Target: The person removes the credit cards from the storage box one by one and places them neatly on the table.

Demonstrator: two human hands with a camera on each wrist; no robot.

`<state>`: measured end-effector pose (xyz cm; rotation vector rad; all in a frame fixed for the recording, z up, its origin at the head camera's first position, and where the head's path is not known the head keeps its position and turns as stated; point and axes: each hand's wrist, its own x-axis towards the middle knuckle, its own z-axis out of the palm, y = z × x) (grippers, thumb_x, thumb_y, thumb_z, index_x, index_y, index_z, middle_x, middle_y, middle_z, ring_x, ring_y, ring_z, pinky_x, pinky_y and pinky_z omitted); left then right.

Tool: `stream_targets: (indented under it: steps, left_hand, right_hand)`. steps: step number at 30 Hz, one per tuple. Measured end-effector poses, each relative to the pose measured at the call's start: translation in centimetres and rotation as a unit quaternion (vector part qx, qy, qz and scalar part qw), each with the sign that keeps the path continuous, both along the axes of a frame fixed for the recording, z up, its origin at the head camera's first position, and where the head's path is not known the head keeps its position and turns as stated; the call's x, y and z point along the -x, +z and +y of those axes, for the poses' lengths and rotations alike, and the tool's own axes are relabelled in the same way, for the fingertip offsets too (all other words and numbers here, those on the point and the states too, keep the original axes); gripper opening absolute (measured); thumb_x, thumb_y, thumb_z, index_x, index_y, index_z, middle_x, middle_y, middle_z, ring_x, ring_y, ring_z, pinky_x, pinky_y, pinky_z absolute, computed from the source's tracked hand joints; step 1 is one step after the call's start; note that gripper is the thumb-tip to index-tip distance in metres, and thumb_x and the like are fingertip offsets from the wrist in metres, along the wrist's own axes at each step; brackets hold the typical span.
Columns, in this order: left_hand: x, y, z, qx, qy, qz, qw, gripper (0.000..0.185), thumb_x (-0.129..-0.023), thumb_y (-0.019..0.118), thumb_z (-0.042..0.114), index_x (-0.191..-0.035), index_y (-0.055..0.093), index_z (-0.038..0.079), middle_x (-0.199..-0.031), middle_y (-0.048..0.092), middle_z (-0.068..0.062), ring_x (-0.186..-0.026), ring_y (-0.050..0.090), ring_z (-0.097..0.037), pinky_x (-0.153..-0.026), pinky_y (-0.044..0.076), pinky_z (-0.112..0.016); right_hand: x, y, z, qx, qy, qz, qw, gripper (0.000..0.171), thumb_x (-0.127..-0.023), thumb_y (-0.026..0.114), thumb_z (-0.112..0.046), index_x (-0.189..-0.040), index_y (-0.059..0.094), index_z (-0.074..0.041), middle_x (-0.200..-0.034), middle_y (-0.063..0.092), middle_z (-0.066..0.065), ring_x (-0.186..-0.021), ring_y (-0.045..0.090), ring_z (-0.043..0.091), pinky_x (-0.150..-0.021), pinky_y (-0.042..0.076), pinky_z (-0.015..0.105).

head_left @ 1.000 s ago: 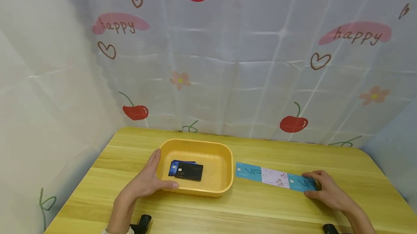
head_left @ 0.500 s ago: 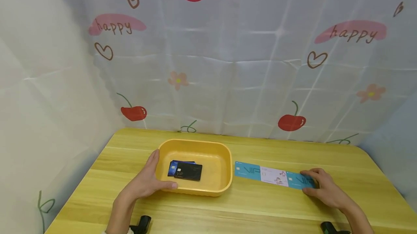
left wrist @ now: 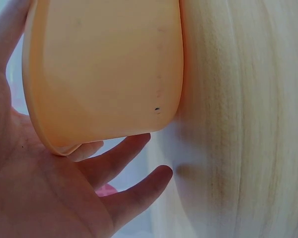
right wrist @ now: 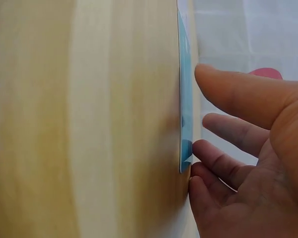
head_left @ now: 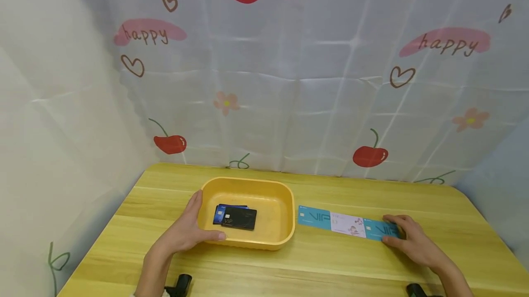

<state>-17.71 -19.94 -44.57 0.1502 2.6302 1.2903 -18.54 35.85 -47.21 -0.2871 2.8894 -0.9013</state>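
Note:
My left hand (head_left: 188, 226) holds the left end of a yellow plastic basin (head_left: 288, 232), thumb over the near rim and fingers along the end wall. The left wrist view shows the basin's outer wall (left wrist: 109, 69) between thumb and fingers. Inside lie a black VIP card (head_left: 244, 219) and a blue card (head_left: 220, 214) partly under it. My right hand (head_left: 415, 244) is at the right end of a card row, its fingertips around a teal VIP card (head_left: 374, 229). That card (right wrist: 186, 94) lies flat; in the right wrist view the thumb stands slightly off it.
Left of that card, a pale floral VIP card (head_left: 346, 224) and another teal VIP card (head_left: 313, 216) continue the row beside the basin. All stands on a wood-grain table (head_left: 330, 274). A printed white curtain (head_left: 285, 118) hangs behind. Black devices (head_left: 182, 284) show by both wrists.
The view has shifted slightly. Both hands keep nearly the same places; the right fingertips have shifted a little at the card. Basin and cards stay put.

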Motion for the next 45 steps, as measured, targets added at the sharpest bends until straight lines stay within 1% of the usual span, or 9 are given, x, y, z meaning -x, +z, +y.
stream_targets:
  steps: [12,18,22,27,29,34,36,40,45]
  left_hand:
    - [0.0,0.2,0.0,0.002,-0.001,0.001,1.0,0.135,-0.071,0.088,0.044,-0.155,-0.006,-0.005,-0.161,-0.008,-0.025,-0.146,0.001,-0.044,-0.114,0.01,-0.062]
    - [-0.1,0.2,0.0,0.001,-0.004,-0.002,1.0,0.135,-0.071,0.087,0.044,-0.154,-0.006,-0.005,-0.161,-0.008,-0.026,-0.146,0.001,-0.044,-0.113,0.01,-0.062]
    - [-0.2,0.4,-0.1,0.004,-0.003,-0.002,1.0,0.136,-0.071,0.087,0.046,-0.154,-0.007,-0.005,-0.161,-0.009,-0.026,-0.146,0.001,-0.044,-0.114,0.009,-0.061]
    - [-0.4,0.4,-0.2,0.006,0.005,-0.005,1.0,0.136,-0.07,0.087,0.045,-0.155,-0.007,-0.004,-0.161,-0.008,-0.026,-0.146,0.001,-0.044,-0.114,0.008,-0.061]
    - [-0.3,0.3,-0.2,0.005,0.002,-0.003,1.0,0.135,-0.071,0.087,0.045,-0.155,-0.006,-0.004,-0.161,-0.008,-0.025,-0.147,0.0,-0.043,-0.114,0.008,-0.061]
    - [-0.2,0.1,-0.1,0.001,-0.001,0.001,1.0,0.134,-0.072,0.087,0.044,-0.155,-0.007,-0.003,-0.161,-0.008,-0.025,-0.147,0.0,-0.043,-0.114,0.009,-0.061]
    - [-0.2,0.1,-0.1,0.001,0.0,0.0,1.0,0.135,-0.071,0.087,0.044,-0.155,-0.007,-0.004,-0.161,-0.008,-0.025,-0.146,0.001,-0.043,-0.114,0.009,-0.062]
    - [-0.2,0.1,-0.1,0.001,0.0,-0.002,1.0,0.134,-0.071,0.087,0.044,-0.155,-0.007,-0.004,-0.161,-0.008,-0.025,-0.146,0.002,-0.043,-0.114,0.01,-0.062]
    - [-0.1,0.0,-0.1,-0.002,-0.003,-0.003,1.0,0.134,-0.072,0.087,0.044,-0.155,-0.007,-0.003,-0.161,-0.009,-0.024,-0.147,0.001,-0.043,-0.114,0.009,-0.062]
  right_hand:
    - [-0.3,0.1,-0.3,0.019,-0.003,0.012,1.0,0.061,-0.091,0.071,-0.023,-0.133,0.048,0.015,-0.127,0.05,0.033,-0.115,0.047,0.049,-0.09,0.039,0.063]
    - [-0.3,0.2,-0.5,0.032,-0.013,-0.008,0.999,0.066,-0.095,0.068,-0.025,-0.137,0.041,0.018,-0.134,0.046,0.038,-0.123,0.04,0.054,-0.094,0.036,0.066]
    - [-0.5,0.8,-1.7,0.06,-0.027,-0.017,0.998,0.066,-0.098,0.063,-0.027,-0.141,0.037,0.016,-0.138,0.042,0.038,-0.126,0.038,0.055,-0.097,0.036,0.066]
    - [-0.7,2.1,-3.9,0.093,-0.019,0.011,0.995,0.062,-0.1,0.06,-0.026,-0.142,0.037,0.014,-0.139,0.042,0.036,-0.127,0.039,0.053,-0.098,0.036,0.066]
    - [-1.0,2.8,-4.5,0.1,-0.018,0.026,0.994,0.059,-0.101,0.06,-0.025,-0.142,0.039,0.013,-0.139,0.043,0.033,-0.127,0.04,0.051,-0.099,0.037,0.062]
    - [-1.5,4.3,-6.3,0.101,-0.002,0.065,0.993,0.052,-0.099,0.062,-0.022,-0.139,0.047,0.008,-0.136,0.052,0.026,-0.123,0.049,0.042,-0.096,0.046,0.028]
    - [-1.6,4.6,-7.3,0.105,0.006,0.077,0.991,0.05,-0.099,0.063,-0.021,-0.137,0.05,0.007,-0.134,0.054,0.024,-0.12,0.053,0.041,-0.093,0.048,0.024]
    - [-1.8,5.1,-8.8,0.122,0.021,0.098,0.988,0.047,-0.098,0.064,-0.018,-0.136,0.052,0.005,-0.131,0.058,0.021,-0.114,0.057,0.034,-0.091,0.052,0.033]
    - [-1.8,5.9,-10.1,0.147,0.037,0.115,0.982,0.044,-0.097,0.065,-0.014,-0.136,0.054,0.002,-0.122,0.062,0.014,-0.105,0.06,0.018,-0.087,0.051,0.023]
